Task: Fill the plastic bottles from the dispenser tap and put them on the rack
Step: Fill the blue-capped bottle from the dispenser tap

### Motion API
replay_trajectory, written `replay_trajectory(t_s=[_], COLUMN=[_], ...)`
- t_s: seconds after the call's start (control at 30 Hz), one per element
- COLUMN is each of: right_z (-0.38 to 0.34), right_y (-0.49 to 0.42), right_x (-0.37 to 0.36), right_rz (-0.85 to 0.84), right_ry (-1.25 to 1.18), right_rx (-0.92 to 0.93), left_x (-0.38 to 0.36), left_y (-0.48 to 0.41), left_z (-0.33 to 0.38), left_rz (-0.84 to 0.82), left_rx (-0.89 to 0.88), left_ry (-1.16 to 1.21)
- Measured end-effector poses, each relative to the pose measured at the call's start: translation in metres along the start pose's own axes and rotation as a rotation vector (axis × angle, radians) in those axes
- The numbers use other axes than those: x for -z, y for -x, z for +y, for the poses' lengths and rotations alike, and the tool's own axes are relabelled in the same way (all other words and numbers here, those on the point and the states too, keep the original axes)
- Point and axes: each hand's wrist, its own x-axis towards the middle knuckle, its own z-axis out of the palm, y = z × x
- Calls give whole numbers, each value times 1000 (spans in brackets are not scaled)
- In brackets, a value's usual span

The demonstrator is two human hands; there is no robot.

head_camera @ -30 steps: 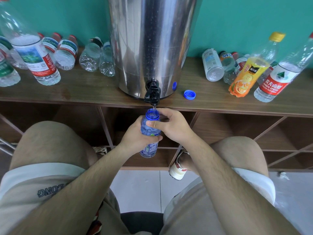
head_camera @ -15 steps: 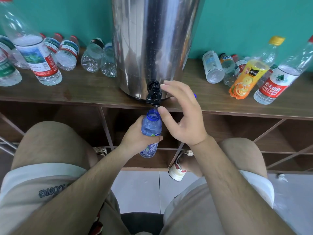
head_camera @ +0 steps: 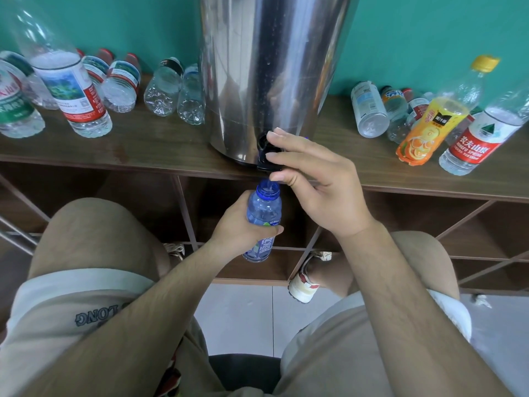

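Uncapped blue bottle [head_camera: 263,213] held just under the black tap [head_camera: 264,151] of the steel dispenser [head_camera: 272,67] on the rack [head_camera: 171,150], can't tell how full it is, left hand [head_camera: 240,233] has its grip closed round the middle, right hand [head_camera: 317,184] pinching the tap, fingers on top, thumb underneath.

Left hand [head_camera: 237,227] grips an uncapped blue bottle [head_camera: 264,209] near upright, mouth just beneath the black tap [head_camera: 265,166] of the steel dispenser [head_camera: 269,67] standing on the wooden rack [head_camera: 143,150], right hand [head_camera: 323,190] pinching that tap between fingers and thumb, with clear bottles [head_camera: 163,90] flanking.
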Motion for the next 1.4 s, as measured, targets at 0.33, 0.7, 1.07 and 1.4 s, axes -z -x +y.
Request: replay_trajectory(t_s=[0.33,0.7,1.07,1.4], right_z=[-8,1,80,48], right_y=[-4,-30,16,12], right_x=[-2,-11,20,26], right_rz=[77,292,9,-130], right_ry=[46,-69,556,112], right_rx=[-27,-233,-953,-718], left_x=[-2,2,4,5], left_y=[0,4,8,10], left_z=[2,9,15,16], left_rz=[4,4,15,2], left_rx=[5,35,38,64], left_ry=[-11,86,70,50])
